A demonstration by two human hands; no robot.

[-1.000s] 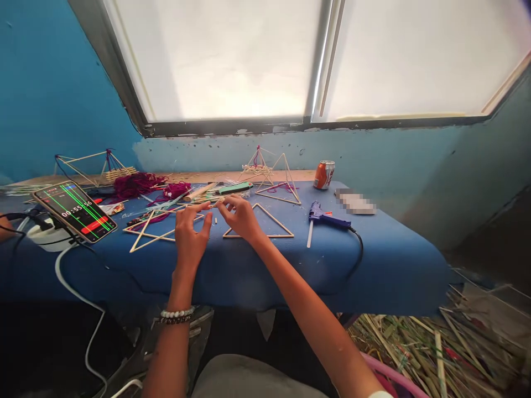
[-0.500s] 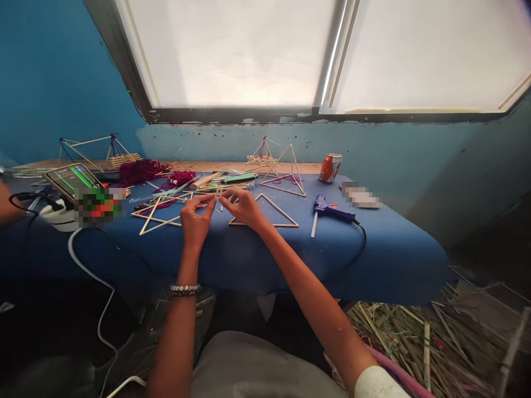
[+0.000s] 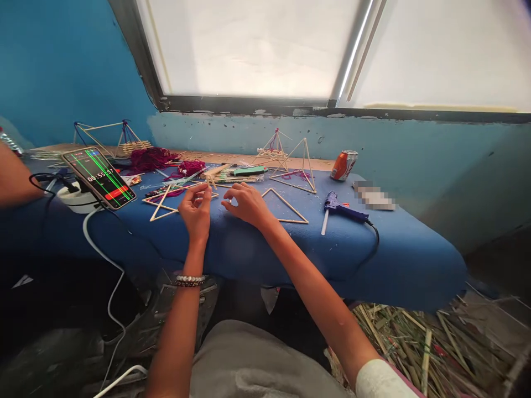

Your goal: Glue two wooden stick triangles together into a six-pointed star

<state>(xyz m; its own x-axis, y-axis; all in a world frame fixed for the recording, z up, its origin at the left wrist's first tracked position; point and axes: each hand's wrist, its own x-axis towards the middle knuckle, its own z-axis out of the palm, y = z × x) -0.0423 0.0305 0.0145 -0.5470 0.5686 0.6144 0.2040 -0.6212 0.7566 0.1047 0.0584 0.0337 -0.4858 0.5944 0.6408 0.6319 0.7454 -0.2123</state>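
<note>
My left hand (image 3: 196, 209) hovers over the blue table (image 3: 257, 249) with thumb and forefinger pinched on a short thin stick (image 3: 208, 181). My right hand (image 3: 245, 203) rests just to its right, fingers loosely curled and apart, holding nothing I can see. A flat stick triangle (image 3: 286, 205) lies beside the right hand. A star-like shape of sticks (image 3: 170, 200) lies behind the left hand. A beaded bracelet (image 3: 189, 280) circles my left wrist.
A blue glue gun (image 3: 342, 209) with a black cord lies right of the triangle, an orange can (image 3: 344, 165) behind it. Stick pyramids (image 3: 292, 166) and purple yarn (image 3: 151, 159) sit at the back. A phone (image 3: 98, 177) leans at left; another person's arm (image 3: 14, 179) enters there.
The camera has swung left and down. My hands have drawn apart: the left keeps the short stick pinched, the right has let go and moved slightly right.
</note>
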